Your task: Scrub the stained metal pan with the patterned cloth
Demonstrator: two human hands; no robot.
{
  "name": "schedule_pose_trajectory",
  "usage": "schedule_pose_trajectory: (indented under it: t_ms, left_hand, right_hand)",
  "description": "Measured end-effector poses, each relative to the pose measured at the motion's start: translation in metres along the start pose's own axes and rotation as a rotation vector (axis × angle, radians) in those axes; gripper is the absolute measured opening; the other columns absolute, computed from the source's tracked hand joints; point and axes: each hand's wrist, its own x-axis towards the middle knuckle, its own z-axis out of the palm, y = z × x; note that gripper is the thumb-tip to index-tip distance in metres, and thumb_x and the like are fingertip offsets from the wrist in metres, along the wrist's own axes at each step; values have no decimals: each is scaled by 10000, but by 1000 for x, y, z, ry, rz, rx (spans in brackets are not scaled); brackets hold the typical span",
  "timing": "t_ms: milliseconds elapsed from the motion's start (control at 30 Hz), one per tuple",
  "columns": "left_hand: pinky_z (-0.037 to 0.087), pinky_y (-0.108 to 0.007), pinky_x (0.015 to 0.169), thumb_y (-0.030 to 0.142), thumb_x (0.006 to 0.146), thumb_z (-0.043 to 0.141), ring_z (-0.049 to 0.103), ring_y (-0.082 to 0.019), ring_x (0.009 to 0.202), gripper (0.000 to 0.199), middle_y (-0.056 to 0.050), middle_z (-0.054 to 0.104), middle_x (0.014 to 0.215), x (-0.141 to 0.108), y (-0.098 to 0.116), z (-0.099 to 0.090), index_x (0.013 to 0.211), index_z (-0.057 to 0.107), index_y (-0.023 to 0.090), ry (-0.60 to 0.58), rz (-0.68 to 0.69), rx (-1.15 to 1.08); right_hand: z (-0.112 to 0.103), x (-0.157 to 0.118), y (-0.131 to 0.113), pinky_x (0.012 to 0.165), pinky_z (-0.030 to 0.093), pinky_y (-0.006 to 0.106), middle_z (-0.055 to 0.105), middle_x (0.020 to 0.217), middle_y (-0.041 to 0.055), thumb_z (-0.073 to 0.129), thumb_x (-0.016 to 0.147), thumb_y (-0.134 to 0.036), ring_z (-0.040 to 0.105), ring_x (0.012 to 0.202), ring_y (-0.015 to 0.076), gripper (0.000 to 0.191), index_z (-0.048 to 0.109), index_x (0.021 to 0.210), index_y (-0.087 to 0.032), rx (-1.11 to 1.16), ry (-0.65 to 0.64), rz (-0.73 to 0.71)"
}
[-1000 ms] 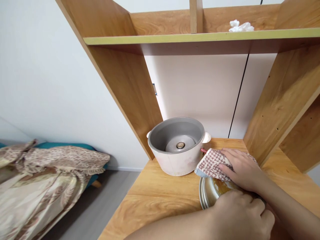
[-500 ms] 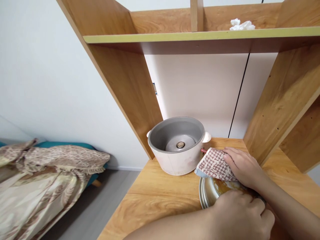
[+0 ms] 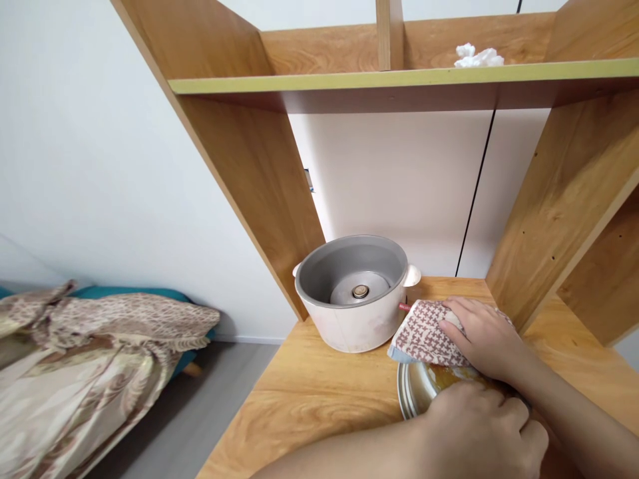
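Head view: your right hand (image 3: 486,336) clamped on patterned cloth (image 3: 424,332) over metal pot (image 3: 417,389), likely shielding fingers; left hand (image 3: 484,426) curled over pot's near side, perhaps steadying it, grip hidden, can't tell. White cooker shell (image 3: 349,329) beyond left hand, on tabletop (image 3: 319,392).

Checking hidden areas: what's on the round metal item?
A yellowish-brown patch shows on the metal item. The cloth overlaps its far side, under the right hand; the left hand covers the near side. What lies beneath them cannot be seen.
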Motion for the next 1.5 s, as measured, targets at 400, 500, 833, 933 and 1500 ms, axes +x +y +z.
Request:
schedule_pose_trajectory:
  t_ms: [400, 500, 833, 933, 1500]
  left_hand:
    - [205, -345, 513, 314, 888, 673, 460, -130, 548, 295, 24, 448, 655, -1, 1, 0, 721, 453, 209, -62, 19, -9]
    - [196, -347, 510, 315, 885, 677, 456, -129, 543, 302, 25, 445, 656, -1, 0, 1, 718, 449, 210, -64, 16, -4]
    - [197, -349, 504, 315, 854, 702, 455, -128, 554, 304, 24, 451, 669, -1, 1, 0, 728, 447, 208, 2, -6, 9]
    - [182, -355, 504, 330, 876, 687, 463, -130, 554, 313, 23, 451, 666, -2, 1, 1, 724, 442, 210, -33, 2, 13]
    - [231, -336, 506, 294, 842, 700, 450, -138, 584, 289, 12, 424, 680, 2, -2, -7, 714, 456, 206, 25, -26, -26]
  right_hand:
    - [1, 0, -1, 954, 448, 424, 750, 1240, 88, 419, 1058, -401, 668, 1171, 292, 352, 668, 1253, -245, -19, 23, 60]
    - [1, 0, -2, 941, 454, 430, 751, 1237, 93, 427, 1053, -405, 673, 1155, 300, 351, 676, 1238, -240, -27, 27, 81]
    - [2, -1, 0, 990, 449, 453, 734, 1267, 111, 402, 1061, -370, 654, 1187, 302, 373, 660, 1275, -206, -18, 21, 9]
    - [3, -1, 0, 992, 455, 446, 734, 1265, 108, 414, 1059, -371, 657, 1191, 296, 372, 661, 1285, -210, -17, 25, 1]
    - [3, 0, 4, 1012, 467, 462, 727, 1311, 128, 417, 1059, -395, 649, 1218, 311, 413, 647, 1338, -196, -21, 5, -12]
